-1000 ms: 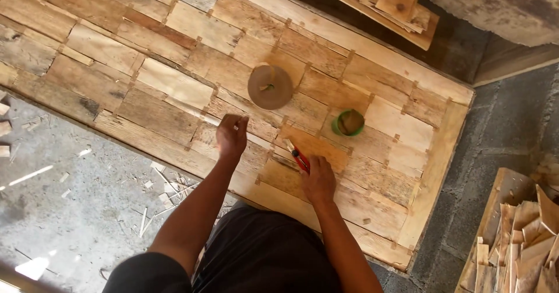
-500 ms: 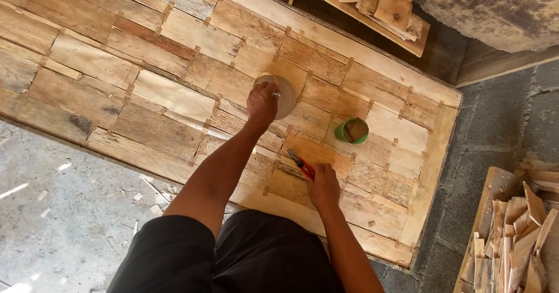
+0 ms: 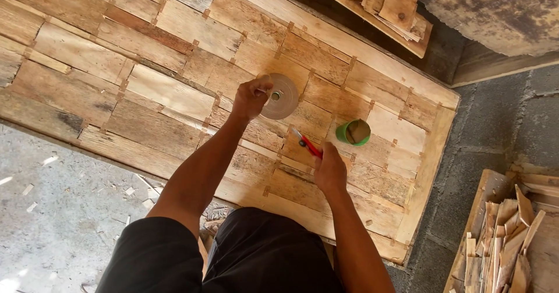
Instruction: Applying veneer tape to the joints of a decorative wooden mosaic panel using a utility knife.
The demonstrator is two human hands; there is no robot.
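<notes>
The left hand point(image 3: 251, 98) has its fingers curled round the edge of a flat tan roll point(image 3: 280, 96) lying on the plank panel point(image 3: 174, 95). The right hand point(image 3: 329, 169) grips a red-handled knife point(image 3: 307, 144), fingers closed. A green cup point(image 3: 353, 133) stands just beside it.

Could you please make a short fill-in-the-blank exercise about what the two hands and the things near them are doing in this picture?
1. The left hand rests on a flat round roll of ____.
2. The right hand holds a tool with a ____ handle.
3. The small green ____ stands on the wooden panel, apart from both hands.
4. A pile of wood scraps lies to the person's ____.

Missing words: tape; red; cup; right
</notes>
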